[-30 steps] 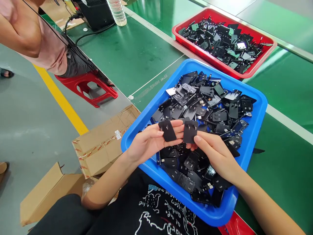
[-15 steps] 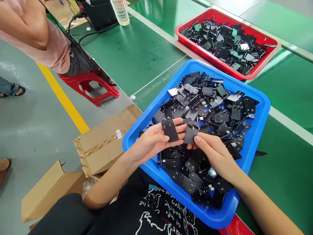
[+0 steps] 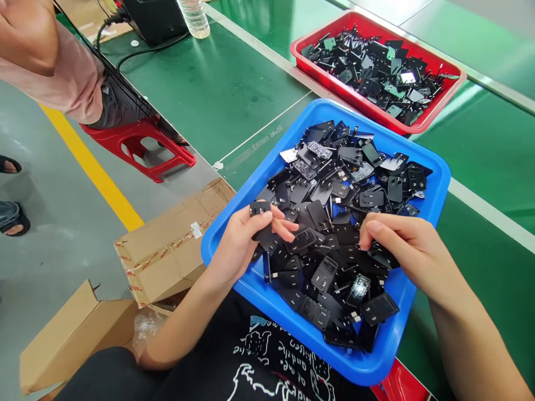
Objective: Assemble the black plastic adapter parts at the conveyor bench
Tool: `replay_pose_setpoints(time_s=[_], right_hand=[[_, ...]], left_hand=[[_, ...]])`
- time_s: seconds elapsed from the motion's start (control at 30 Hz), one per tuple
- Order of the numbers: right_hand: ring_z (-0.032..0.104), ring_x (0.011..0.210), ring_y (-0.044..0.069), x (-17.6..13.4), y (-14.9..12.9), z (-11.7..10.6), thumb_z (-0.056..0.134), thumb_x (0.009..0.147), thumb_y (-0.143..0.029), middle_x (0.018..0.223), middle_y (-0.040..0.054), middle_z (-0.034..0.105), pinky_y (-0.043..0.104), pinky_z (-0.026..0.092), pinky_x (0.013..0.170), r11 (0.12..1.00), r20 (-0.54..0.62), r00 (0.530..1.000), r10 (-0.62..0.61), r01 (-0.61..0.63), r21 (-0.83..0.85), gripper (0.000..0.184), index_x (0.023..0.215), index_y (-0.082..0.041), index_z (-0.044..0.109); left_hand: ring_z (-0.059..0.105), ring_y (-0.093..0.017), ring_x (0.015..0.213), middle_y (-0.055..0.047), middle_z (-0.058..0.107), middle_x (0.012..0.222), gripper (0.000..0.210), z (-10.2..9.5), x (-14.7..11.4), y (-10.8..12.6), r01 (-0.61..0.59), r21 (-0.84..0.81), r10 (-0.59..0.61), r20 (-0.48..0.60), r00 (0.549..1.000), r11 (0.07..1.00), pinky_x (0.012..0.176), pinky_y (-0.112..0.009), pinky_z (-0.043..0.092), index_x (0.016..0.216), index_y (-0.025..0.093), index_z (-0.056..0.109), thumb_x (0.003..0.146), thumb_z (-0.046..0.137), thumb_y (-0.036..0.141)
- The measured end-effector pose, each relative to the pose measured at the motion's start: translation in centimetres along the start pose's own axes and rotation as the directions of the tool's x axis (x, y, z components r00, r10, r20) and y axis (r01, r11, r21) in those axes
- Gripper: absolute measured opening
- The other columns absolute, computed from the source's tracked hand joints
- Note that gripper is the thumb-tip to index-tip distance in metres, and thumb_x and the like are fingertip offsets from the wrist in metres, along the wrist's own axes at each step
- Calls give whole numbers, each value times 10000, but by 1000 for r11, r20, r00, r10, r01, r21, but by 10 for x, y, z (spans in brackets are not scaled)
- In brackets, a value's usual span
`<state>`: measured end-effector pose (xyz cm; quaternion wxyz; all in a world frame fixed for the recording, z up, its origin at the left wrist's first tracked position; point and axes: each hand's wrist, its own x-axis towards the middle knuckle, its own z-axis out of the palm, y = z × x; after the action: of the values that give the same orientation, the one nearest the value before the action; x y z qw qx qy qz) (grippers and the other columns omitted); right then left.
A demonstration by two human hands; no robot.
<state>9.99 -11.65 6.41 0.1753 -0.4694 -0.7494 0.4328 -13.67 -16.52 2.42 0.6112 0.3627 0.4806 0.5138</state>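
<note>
My left hand (image 3: 240, 236) is closed on a flat black plastic plate (image 3: 259, 209) with small shiny contacts, pinched under the thumb, its other fingers loosely stretched out. Another dark plate just below it may also be in this hand; I cannot tell. My right hand (image 3: 403, 239) hovers over the right side of the blue tray (image 3: 442, 178), its fingers curled in and the thumb against the forefinger, with nothing showing between them. Under both hands, many similar black plates (image 3: 325, 273) lie heaped in the tray, some face up with slots, some tilted.
Beyond the blue tray, a red tray (image 3: 453, 92) holds more dark pieces. A plastic bottle (image 3: 195, 19) and a black device (image 3: 156, 22) stand at the back. Cardboard boxes (image 3: 163, 245) lie at the left. A person sits on a red stool (image 3: 137, 147).
My right hand has moved right, away from my left, and the plate it held no longer shows in it. My left hand has turned and drawn slightly left with its plate.
</note>
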Motion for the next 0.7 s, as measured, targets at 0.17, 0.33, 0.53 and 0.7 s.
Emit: replay_pose_setpoints(time_s=[0.17, 0.33, 0.53, 0.7], right_hand=[[562, 762, 178, 14, 19, 16, 476, 883, -321, 843, 37, 638, 299, 444, 678, 966, -149, 984, -103, 63, -250, 196, 864, -198, 627], [500, 1012, 302, 26, 32, 44, 523, 851, -321, 1087, 151, 591, 434, 438, 840, 775, -37, 976, -217, 149, -614, 411, 1204, -112, 498], [566, 814, 234, 26, 30, 45, 504, 840, -238, 891, 78, 631, 360, 447, 711, 822, 31, 983, -180, 168, -544, 219, 1042, -171, 558], [579, 647, 147, 30, 31, 36, 547, 778, -204, 714, 1, 631, 273, 432, 618, 991, -58, 997, -48, 41, -128, 97, 850, -190, 610]], left_hand=[[587, -145, 805, -21, 652, 903, 184, 7, -3, -8, -121, 674, 130, 38, 991, 729, 696, -265, 445, 977, 189, 609, 865, 492, 277], [558, -152, 924, -56, 533, 1133, 447, 12, -2, -20, -210, 857, 253, 96, 963, 471, 763, -296, 472, 1289, 233, 396, 855, 487, 177], [493, -194, 1087, -67, 527, 1157, 286, 14, 0, -20, -376, 869, 471, 197, 860, 323, 936, -389, 421, 1115, 203, 531, 837, 507, 139], [564, -137, 880, -34, 607, 1001, 193, 19, -6, -14, -427, 747, 393, 239, 888, 510, 827, -315, 471, 1020, 189, 586, 857, 489, 155]])
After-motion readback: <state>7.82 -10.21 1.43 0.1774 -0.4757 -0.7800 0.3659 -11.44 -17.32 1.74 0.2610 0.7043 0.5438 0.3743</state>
